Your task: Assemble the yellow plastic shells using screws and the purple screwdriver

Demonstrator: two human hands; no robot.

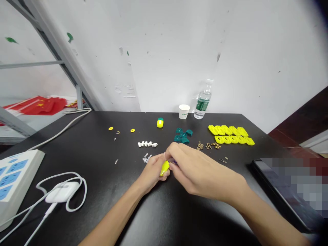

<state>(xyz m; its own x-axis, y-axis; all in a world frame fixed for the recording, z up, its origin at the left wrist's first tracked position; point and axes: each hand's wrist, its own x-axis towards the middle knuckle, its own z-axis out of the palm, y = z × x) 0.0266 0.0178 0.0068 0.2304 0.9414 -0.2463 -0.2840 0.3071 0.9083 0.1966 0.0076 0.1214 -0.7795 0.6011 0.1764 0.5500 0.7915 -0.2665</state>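
We see the left hand (154,169) clamped on a yellow casing (164,168), well in from the tabletop's back edge; the right hand (196,167) partly blocks it, grip unclear. One green-topped unit (160,123) looks done; yellow shells (227,130) toward the right edge, green caps (178,138) lie loose. Cup (183,112), bottle (202,105) behind.

Nothing legible (bottle label (202,104) too small).

Part (164,168), lower centre: bright yellow. Table (102,191): black. 2 shell rows (227,130), right: yellow. Caps (177,138), centre: dark green. Flag (51,107), left: red, yellow stars.
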